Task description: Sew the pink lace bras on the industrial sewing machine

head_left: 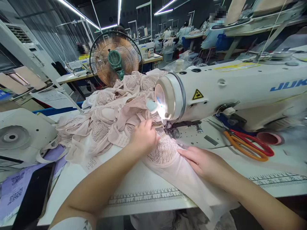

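A pale pink lace bra piece (165,151) lies under the needle area of a white sewing machine (203,89), its sheer fabric hanging over the table's front edge. At the left of the needle, my left hand (145,135) is closed, fingers curled on the upper edge of the lace cup. My right hand (200,159) pinches the fabric at the cup's right side, thumb underneath and partly hidden. The lamp lights the spot between both hands. Behind my left hand rises a heap of similar pink bras (103,118).
Orange scissors (247,148) and red-handled scissors (257,142) lie right of the needle, near a pink tape roll (270,138). A phone (33,195) rests at lower left. A fan (115,59) stands behind the heap. Other people sit farther back.
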The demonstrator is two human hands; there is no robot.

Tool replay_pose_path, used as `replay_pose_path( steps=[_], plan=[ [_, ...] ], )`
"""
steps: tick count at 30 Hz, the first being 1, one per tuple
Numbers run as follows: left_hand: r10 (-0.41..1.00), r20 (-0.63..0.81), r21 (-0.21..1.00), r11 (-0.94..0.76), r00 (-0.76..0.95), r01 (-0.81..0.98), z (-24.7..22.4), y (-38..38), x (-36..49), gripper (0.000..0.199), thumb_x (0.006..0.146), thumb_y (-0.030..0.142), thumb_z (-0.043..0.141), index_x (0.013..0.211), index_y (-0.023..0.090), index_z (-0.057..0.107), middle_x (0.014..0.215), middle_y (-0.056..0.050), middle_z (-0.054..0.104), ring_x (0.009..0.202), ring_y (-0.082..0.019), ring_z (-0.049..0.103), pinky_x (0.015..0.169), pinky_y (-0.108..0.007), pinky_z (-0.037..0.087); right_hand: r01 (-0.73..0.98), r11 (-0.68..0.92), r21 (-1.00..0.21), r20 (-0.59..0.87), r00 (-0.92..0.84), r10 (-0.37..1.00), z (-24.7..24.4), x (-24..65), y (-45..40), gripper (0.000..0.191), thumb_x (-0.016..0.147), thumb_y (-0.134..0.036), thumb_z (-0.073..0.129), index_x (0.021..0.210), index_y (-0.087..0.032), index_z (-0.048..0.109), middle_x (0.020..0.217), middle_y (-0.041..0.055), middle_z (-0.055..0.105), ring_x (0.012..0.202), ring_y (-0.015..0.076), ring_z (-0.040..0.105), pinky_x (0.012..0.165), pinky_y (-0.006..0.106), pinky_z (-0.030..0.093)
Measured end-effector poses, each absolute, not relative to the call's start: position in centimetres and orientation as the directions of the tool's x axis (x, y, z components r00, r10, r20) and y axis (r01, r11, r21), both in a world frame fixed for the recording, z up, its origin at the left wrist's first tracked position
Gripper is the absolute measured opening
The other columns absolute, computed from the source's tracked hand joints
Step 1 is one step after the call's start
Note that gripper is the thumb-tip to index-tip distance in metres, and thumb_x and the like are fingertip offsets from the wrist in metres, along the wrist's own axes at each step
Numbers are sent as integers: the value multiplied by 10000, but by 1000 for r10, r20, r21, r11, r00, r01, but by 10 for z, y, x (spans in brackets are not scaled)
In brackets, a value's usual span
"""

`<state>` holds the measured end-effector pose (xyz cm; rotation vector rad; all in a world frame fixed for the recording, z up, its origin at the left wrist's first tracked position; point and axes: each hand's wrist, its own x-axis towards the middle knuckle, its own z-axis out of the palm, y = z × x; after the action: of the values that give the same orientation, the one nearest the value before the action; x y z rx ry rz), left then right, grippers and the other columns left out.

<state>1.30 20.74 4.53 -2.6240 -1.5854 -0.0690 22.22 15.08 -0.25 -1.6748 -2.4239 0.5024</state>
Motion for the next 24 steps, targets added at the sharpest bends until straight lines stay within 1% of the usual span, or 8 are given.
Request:
replay_pose_path(
  steps=[3,6,8,11,14,17,21,24],
  plan=[
    [852,-124,-127,-522,508,844,49,180,21,814,715,678,517,1236,53,500,1343,-218,417,1281,-384,274,1011,-586,298,878,342,-336,-81,-388,918,-1,222,152,367,891,-319,304,1068,-268,621,785,34,574,675,157,528,543,251,315],
    [851,-314,-127,-477,421,870,42,173,18,1056,614,786,503,1380,85,314,1462,-203,244,1333,-431,132,968,-682,264,892,343,-295,-114,-390,914,2,219,155,360,889,-319,305,1061,-264,617,798,46,584,686,168,531,541,252,292],
    [869,-349,-102,-409,352,907,39,178,12,1056,623,796,473,1418,142,238,1510,-156,100,1352,-437,44,948,-685,286,905,324,-277,-141,-372,918,5,215,159,358,890,-333,306,1044,-260,621,781,50,596,672,168,532,529,249,269],
    [888,-362,-48,-320,282,946,41,191,3,1059,597,788,512,1433,222,192,1521,-130,-31,1345,-462,61,944,-637,333,923,266,-279,-188,-324,927,10,208,165,377,899,-370,288,1052,-272,618,764,51,622,655,167,537,514,245,242],
    [888,-366,4,-295,276,955,46,201,-1,1085,561,730,615,1434,247,188,1519,-146,-37,1333,-456,147,978,-544,357,939,237,-251,-227,-295,928,16,202,169,374,891,-372,294,1098,-288,594,779,54,645,658,181,546,511,252,235],
    [879,-361,31,-323,312,946,49,210,-4,1068,562,662,675,1428,247,207,1518,-149,-40,1340,-429,158,997,-504,355,953,233,-194,-283,-282,917,19,196,173,398,890,-339,282,1176,-279,553,783,70,653,643,195,553,503,267,234],
    [865,-344,71,-363,365,929,48,227,-11,1054,573,600,712,1427,245,206,1519,-149,-32,1360,-389,134,1042,-470,310,968,219,-120,-371,-249,895,22,188,176,560,857,-227,342,1413,-266,285,763,80,648,666,228,583,498,279,247],
    [855,-338,102,-383,394,918,47,243,-16,1064,574,577,725,1431,245,190,1518,-152,-33,1374,-360,101,1072,-434,269,970,206,-131,-380,-241,893,23,182,179,666,830,-195,386,1453,-238,155,731,77,635,678,239,595,496,280,258]
  ],
)
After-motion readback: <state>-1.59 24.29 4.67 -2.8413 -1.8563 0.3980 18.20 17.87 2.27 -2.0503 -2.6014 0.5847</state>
